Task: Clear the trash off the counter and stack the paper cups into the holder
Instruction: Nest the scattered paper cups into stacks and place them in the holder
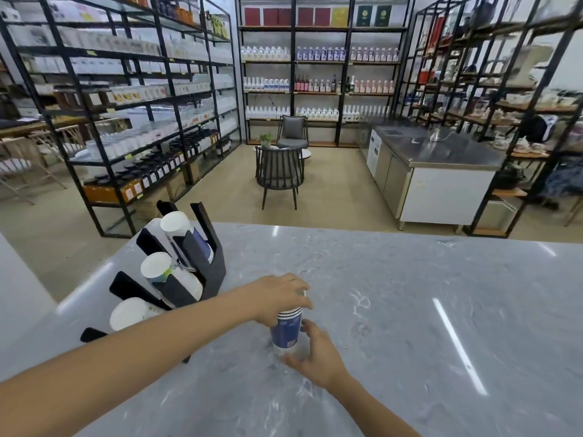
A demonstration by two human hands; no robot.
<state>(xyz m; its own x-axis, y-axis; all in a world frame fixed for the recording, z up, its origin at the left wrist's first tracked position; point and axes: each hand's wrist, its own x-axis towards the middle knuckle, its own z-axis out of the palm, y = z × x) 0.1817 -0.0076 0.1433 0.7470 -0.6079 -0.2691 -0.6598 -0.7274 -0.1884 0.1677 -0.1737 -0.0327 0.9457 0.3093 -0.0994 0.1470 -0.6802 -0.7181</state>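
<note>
A short stack of blue paper cups (286, 329) stands upright on the grey marble counter (410, 310), near its middle front. My left hand (280, 298) covers the stack's rim from above, fingers closed over it. My right hand (315, 354) wraps the base of the stack from the right. At the counter's left edge sits a black cup holder (202, 272) with three slanted slots. The top slot holds blue cups (186, 234); white cups (164, 272) fill the middle one and more white cups (129, 313) the lowest.
Beyond the counter's far edge lie a tiled floor, two dark chairs (280, 175) around a small table, and a steel-topped cabinet (435, 171) at right. Tall black shelving with bottles lines the left, back and right walls.
</note>
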